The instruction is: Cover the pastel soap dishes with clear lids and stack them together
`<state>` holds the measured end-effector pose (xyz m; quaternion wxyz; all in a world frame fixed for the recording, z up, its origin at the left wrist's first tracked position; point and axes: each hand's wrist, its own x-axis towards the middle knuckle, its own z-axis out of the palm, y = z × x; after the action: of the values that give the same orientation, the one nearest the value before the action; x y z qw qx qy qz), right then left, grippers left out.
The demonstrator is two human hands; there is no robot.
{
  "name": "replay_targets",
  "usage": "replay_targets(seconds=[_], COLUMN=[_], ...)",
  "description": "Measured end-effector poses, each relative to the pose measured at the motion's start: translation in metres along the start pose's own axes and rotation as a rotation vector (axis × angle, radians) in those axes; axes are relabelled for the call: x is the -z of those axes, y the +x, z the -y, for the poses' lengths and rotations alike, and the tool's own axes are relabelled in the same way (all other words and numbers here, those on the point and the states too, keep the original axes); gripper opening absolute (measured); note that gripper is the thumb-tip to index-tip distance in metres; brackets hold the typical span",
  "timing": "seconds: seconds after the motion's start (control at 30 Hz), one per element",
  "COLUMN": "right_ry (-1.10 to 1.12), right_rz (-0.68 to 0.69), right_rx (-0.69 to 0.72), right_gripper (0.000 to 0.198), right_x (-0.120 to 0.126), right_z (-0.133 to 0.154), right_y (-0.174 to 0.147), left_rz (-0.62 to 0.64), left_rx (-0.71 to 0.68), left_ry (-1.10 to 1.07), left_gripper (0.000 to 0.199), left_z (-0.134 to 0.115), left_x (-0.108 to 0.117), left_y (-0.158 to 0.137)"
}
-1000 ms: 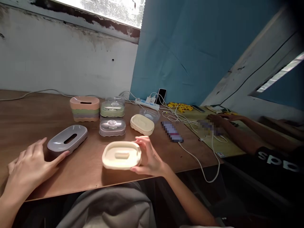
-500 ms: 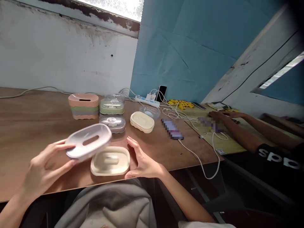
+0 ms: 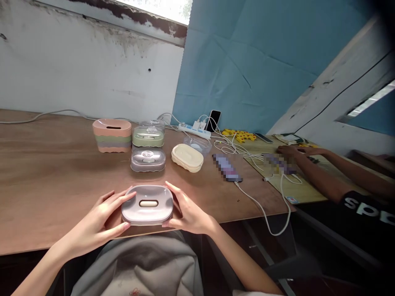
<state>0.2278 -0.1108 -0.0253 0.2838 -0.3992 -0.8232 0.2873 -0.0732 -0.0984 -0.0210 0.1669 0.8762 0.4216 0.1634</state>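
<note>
At the table's front edge a grey slotted soap dish tray (image 3: 148, 214) lies over a cream soap dish base. The cream base's raised bar (image 3: 148, 203) shows through the oval slot; the rest of the base is almost wholly covered. My left hand (image 3: 106, 216) grips the tray's left end, fingers on its rim and thumb at the front corner. Around the right end of the stacked pair curves my right hand (image 3: 188, 211), its fingertips at the back corner and thumb at the front corner.
Behind are soap boxes with clear lids (image 3: 148, 159), a stack of pink, green and grey trays (image 3: 112, 135) and cream pieces (image 3: 187, 157). A charging phone (image 3: 227, 167), cables and a power strip (image 3: 194, 130) lie to the right. Another person's arms (image 3: 317, 168) rest at far right.
My left hand has brought the grey tray right and down onto the cream base, covering it. The tray was tilted in the air before. My right hand has stayed at the base's right end.
</note>
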Motion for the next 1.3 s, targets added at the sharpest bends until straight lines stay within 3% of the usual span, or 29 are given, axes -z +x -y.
replay_targets(seconds=[0.13,0.23,0.3,0.37,0.4,0.47,0.57,0.67,0.77,0.9,1.07,1.17,1.23,1.3], right_ry=[-0.043,-0.048,-0.072,-0.170,-0.257,-0.507,-0.682,-0.700,-0.692,-0.646,-0.522,-0.429,-0.277,0.244], right_rz=[0.027,-0.009,-0.160,-0.406,-0.534,-0.660,-0.576,-0.480,-0.448,-0.524,-0.811,-1.034,-1.124,-1.136], right_rx=[-0.046,0.002,0.053,0.053,0.030,-0.077,-0.206,-0.259,-0.269,-0.233,-0.147,-0.100,-0.073,-0.070], right_gripper=[0.105,0.104,0.084,0.056,0.047,0.039,0.028,0.017,0.017,0.025,0.034,0.039,0.042,0.037], right_x=[-0.002,0.006,0.024,0.053,0.071,0.108,0.152,0.169,0.165,0.158,0.160,0.143,0.118,0.086], right_z=[0.000,0.001,0.001,-0.004,-0.009,-0.024,-0.055,-0.084,-0.101,-0.104,-0.083,-0.053,-0.026,0.001], right_y=[0.000,0.000,0.003,0.010,0.015,0.027,0.044,0.054,0.058,0.061,0.064,0.058,0.050,0.041], left_rz=[0.026,-0.016,-0.034,-0.036,-0.033,-0.033,-0.054,-0.077,-0.066,-0.077,-0.082,-0.081,-0.071,-0.061], left_rx=[-0.024,-0.045,-0.055,-0.063,-0.065,-0.066,-0.078,-0.091,-0.093,-0.082,-0.076,-0.073,-0.082,-0.081], left_ry=[0.039,0.059,0.067,0.073,0.077,0.086,0.088,0.081,0.088,0.077,0.072,0.075,0.076,0.075], left_gripper=[0.056,0.055,0.056,0.055,0.055,0.053,0.053,0.053,0.053,0.053,0.054,0.054,0.055,0.060], left_z=[-0.006,-0.008,-0.009,-0.008,-0.008,-0.007,-0.005,-0.003,-0.002,-0.004,-0.003,-0.004,-0.005,-0.007], left_x=[-0.002,-0.003,-0.003,-0.003,-0.004,-0.004,-0.005,-0.007,-0.007,-0.006,-0.007,-0.007,-0.006,-0.004], left_y=[0.004,0.005,0.005,0.005,0.005,0.005,0.005,0.005,0.006,0.005,0.004,0.005,0.005,0.005])
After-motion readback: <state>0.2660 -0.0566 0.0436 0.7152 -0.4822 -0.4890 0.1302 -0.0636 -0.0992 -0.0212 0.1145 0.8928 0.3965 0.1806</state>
